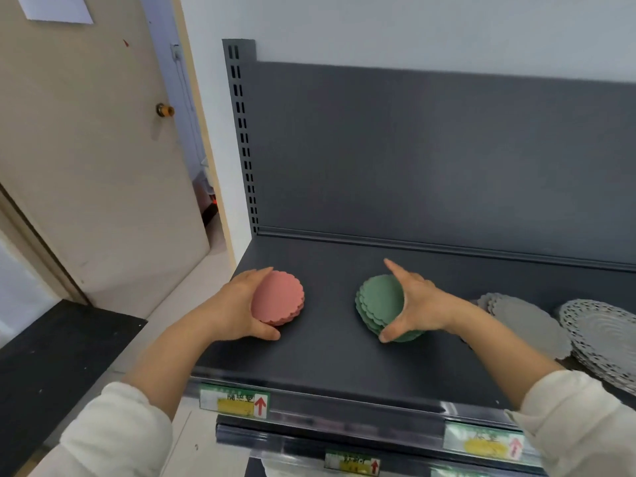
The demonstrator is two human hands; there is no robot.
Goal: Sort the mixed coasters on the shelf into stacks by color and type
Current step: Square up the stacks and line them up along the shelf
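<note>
We see two stacks of matte, round, scallop-edged coasters on the smooth dark grey metal shelf. The left hand cups the pink scalloped stack at the shelf's left end, fingers curved over its far rim and thumb under the near rim. The right hand clasps the green scalloped stack likewise. Further right lie a grey scalloped stack and a grey perforated, lace-like stack, their edges overlapping.
</note>
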